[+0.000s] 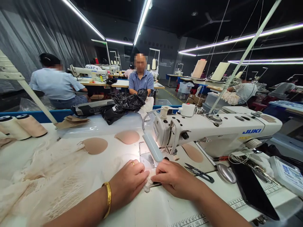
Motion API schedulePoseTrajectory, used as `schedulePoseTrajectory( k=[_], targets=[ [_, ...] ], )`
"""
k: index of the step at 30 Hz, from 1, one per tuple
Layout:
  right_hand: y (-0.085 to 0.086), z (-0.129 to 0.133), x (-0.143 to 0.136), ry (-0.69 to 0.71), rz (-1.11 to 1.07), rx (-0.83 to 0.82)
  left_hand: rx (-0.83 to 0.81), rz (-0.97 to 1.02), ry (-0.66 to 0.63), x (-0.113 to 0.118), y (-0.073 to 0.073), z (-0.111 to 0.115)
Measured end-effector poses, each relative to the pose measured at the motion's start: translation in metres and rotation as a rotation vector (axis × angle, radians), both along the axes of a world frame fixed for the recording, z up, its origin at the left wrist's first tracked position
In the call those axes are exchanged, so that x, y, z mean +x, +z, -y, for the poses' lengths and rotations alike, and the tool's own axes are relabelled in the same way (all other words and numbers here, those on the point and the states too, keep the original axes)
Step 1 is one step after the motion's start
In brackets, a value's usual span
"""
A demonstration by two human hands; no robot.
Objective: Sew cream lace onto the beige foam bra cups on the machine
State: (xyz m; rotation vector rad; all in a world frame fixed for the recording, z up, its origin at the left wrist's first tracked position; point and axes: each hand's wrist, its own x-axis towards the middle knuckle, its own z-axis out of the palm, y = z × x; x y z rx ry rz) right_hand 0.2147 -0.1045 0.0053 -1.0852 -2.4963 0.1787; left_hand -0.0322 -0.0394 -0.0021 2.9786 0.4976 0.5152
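My left hand (129,181), with a gold bangle and a ring, is closed on a small piece of sheer pale fabric (147,188) in front of the sewing machine (187,126). Across a narrow gap my right hand (178,179) has its fingers curled and pinched at the other side of the same fabric. Both hands rest at the machine's needle plate (149,156). The lamp (152,146) and machine head partly cover the needle area. Right of my right hand lie black thread snips (200,173).
Cream lace fabric (56,183) spreads over the left side. Beige oval pads (96,145) lie behind my hands. On the right are a silver computer mouse (226,173), a black phone (254,192) and a plastic box (287,173). A black plastic bag (125,107) and a seated person (141,78) are beyond.
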Motion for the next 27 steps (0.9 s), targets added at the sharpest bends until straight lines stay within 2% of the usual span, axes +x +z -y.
schedulePoseTrajectory(
  k=[5, 9, 16, 27],
  targets=[
    [-0.002, -0.001, -0.002, -0.065, 0.002, -0.026, -0.043, 0.102, -0.042, 0.002, -0.002, -0.005],
    [-0.007, -0.004, -0.002, -0.128, 0.023, -0.029, -0.014, 0.106, -0.081, 0.008, -0.003, -0.015],
    [-0.017, -0.008, 0.003, -0.2, -0.02, 0.014, 0.005, 0.098, -0.069, 0.022, -0.008, -0.032],
    [-0.019, -0.008, 0.004, -0.259, -0.015, -0.013, -0.016, -0.003, -0.082, 0.028, 0.004, -0.039]
  ],
)
